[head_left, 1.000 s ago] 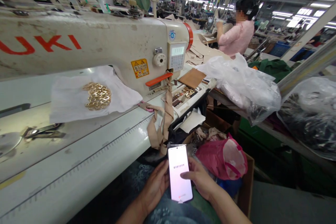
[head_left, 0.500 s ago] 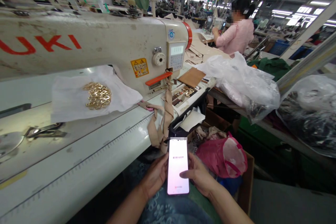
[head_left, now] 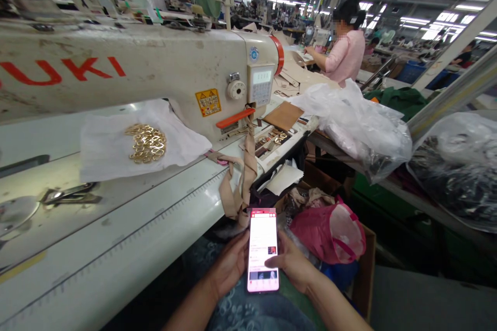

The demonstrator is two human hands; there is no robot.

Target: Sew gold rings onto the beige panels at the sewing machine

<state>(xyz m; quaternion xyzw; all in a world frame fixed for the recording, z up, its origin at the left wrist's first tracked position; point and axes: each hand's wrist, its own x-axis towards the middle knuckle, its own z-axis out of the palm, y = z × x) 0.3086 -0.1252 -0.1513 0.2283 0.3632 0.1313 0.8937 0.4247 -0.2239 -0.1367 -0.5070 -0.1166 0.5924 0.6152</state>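
A lit smartphone [head_left: 262, 253] is held upright over my lap, in front of the sewing table's edge. My left hand [head_left: 233, 262] grips its left side, the fingers partly hidden behind it. Along the right side my right hand [head_left: 293, 261] holds it too, with the thumb lying over the screen. The screen shows a page with lines of text and small pictures, too small to read. Beyond the phone, beige fabric strips [head_left: 236, 194] hang over the table edge.
A sewing machine [head_left: 163, 67] stands on the table [head_left: 155, 232]. Gold metal hardware [head_left: 147, 144] lies on a white cloth [head_left: 104, 147]. At right are a pink bag [head_left: 318, 232] and clear plastic bags [head_left: 357, 119]. A co-worker in pink [head_left: 345, 54] sits farther back.
The phone's screen has switched from a nearly plain pale page to one with text and pictures. Both hands keep their hold. The co-worker has shifted slightly left in view.
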